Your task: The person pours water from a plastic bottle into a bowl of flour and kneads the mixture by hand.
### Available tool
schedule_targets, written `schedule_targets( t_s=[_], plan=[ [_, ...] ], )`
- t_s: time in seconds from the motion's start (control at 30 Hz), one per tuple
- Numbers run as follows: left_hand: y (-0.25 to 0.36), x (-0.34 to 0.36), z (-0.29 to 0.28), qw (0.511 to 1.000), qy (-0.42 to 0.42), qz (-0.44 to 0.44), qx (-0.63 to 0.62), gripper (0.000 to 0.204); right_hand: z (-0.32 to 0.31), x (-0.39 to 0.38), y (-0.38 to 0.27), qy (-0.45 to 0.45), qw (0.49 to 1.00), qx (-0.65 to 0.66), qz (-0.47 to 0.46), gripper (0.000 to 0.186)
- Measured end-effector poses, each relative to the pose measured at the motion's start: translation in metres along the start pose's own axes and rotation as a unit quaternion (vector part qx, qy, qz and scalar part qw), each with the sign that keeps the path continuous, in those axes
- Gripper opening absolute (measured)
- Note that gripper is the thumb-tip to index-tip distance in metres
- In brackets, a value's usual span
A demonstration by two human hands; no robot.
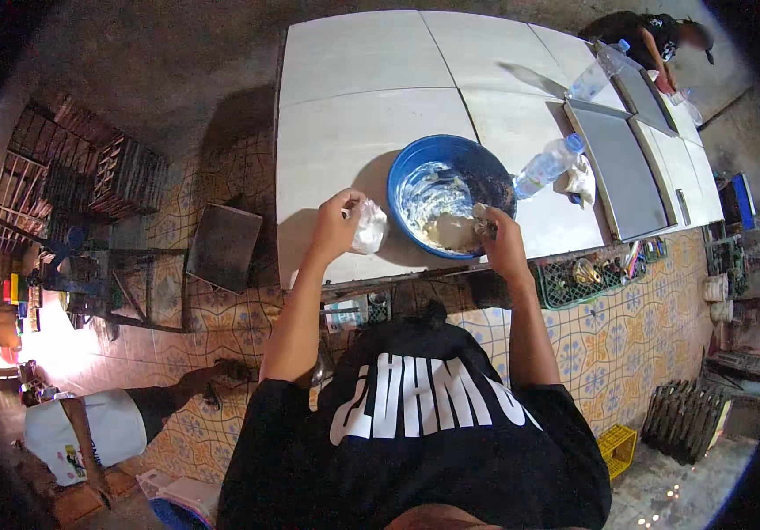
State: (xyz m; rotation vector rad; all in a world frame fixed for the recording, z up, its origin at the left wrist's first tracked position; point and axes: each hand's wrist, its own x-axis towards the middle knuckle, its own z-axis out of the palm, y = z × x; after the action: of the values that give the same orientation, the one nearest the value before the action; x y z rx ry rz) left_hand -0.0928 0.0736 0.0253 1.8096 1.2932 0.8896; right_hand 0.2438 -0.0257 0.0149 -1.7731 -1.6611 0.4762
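Streaking the round blue basin [426, 152]: creamy white smears [433, 190].

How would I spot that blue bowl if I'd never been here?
Find the large white table in the upper middle of the view. Near its front edge, between the person's left hand and a clear bottle, sits the blue bowl. Unlike that bottle and the flat grey trays farther right, it is round, open and smeared inside with pale paste.
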Motion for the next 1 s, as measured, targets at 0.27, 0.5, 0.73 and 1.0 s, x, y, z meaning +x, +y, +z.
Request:
schedule_targets(
  t_s=[0.27, 0.5, 0.73, 1.0],
  plan=[
    [0.005, -0.005, 0.003, 0.999, 0.003, -0.025, -0.047, 0.015, 0.002, 0.003, 0.010, -0.014, 1.000, -0.007, 0.000, 0.049],
    [0.010, -0.012, 0.011, 0.995, 0.017, -0.089, 0.048, 0.015, 0.007, 0.003, 0.024, -0.001, 1.000, 0.010, -0.016, 0.048],
    [0.004, -0.019, 0.012, 0.966, 0.229, 0.111, 0.042, 0.023, -0.013, 0.003, -0.015, -0.056, 0.992, -0.110, -0.011, 0.052],
    [0.076, -0.026, 0.060, 0.986, -0.058, -0.117, 0.101, 0.064, -0.039, 0.032, -0.017, -0.318, 0.914, -0.241, -0.076, 0.034]
  ],
)
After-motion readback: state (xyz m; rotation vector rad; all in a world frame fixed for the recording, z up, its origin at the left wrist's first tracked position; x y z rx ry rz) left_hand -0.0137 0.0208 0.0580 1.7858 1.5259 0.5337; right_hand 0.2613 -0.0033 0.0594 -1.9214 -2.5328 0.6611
